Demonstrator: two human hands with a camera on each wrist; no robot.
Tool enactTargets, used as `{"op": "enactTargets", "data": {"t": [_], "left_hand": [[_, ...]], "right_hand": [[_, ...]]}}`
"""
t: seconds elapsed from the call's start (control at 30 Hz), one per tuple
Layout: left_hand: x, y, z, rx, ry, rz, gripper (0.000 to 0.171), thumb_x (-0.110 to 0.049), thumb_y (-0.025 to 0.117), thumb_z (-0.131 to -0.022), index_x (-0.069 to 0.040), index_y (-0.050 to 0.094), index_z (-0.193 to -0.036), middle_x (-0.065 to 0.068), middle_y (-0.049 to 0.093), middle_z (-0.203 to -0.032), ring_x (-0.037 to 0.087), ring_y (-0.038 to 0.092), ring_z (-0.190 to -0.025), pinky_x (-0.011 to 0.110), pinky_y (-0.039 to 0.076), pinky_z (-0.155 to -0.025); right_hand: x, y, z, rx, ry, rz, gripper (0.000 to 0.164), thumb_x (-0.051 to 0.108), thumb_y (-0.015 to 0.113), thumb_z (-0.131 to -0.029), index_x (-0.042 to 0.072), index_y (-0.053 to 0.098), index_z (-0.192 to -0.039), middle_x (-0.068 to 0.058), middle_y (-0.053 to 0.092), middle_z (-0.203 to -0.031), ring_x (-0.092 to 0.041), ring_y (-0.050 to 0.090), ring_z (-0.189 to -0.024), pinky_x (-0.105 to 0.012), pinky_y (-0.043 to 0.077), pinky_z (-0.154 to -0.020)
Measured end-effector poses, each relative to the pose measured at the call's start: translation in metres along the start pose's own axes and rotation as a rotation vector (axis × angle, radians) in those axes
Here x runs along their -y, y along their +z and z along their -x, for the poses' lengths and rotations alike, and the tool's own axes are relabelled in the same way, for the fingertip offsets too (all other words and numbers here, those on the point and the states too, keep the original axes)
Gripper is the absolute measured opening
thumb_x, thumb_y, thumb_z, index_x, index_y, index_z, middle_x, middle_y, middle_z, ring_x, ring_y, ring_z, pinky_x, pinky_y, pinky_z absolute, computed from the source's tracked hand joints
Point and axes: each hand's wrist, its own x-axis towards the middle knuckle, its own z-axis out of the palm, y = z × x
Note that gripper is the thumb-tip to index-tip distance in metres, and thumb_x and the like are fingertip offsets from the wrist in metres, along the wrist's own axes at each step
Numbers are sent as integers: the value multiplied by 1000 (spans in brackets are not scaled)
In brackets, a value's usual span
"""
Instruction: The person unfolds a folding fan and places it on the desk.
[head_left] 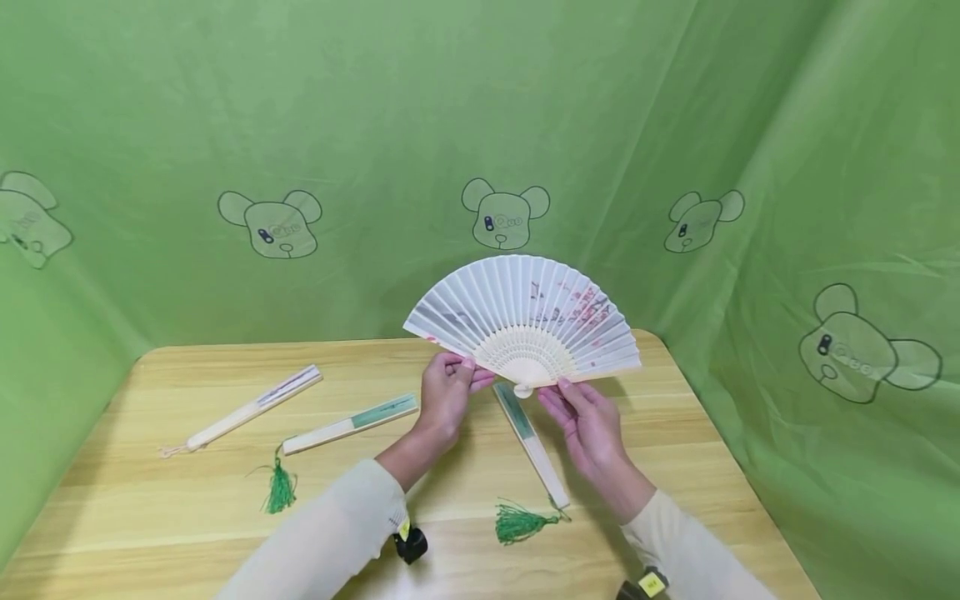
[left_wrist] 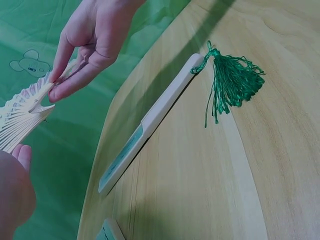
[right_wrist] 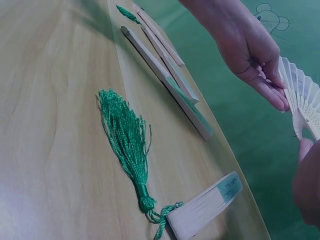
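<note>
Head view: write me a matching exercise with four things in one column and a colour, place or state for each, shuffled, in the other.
Column one
1. Spread fan
2. Tabletop
3. Backdrop
4. Folded fan with a pale cord

Column two
A. Green, printed with cartoon heads
B. Lying on the wood, left side
C. Held by left hand and right hand
D. Yellowish wood grain

Pairs: 1-C; 2-D; 3-A; 4-B

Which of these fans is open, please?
The white fan with pink blossoms, held by the left hand and right hand; other fans lie folded on the table.
</note>
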Motion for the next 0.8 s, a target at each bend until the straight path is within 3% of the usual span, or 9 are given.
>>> {"op": "enactTargets", "data": {"t": [0.17, 0.8], "left_hand": [[1, 1, 0, 12, 2, 9, 15, -1, 50, -107, 10, 50, -117, 24, 66, -107, 30, 78, -95, 32, 68, -92], [4, -2, -3, 29, -29, 36, 15, -2, 50, -107, 10, 52, -116, 27, 70, -106, 29, 79, -94, 34, 68, -91]], "right_hand": [[-2, 0, 1, 6, 1, -9, 14, 5, 56, -106, 5, 69, -99, -8, 76, -98, -18, 77, -100, -31, 61, -105], [-3, 1, 1, -9, 3, 6, 18, 1, 54, -105, 7, 71, -103, -9, 78, -100, -18, 78, -101, -30, 61, -104]]}}
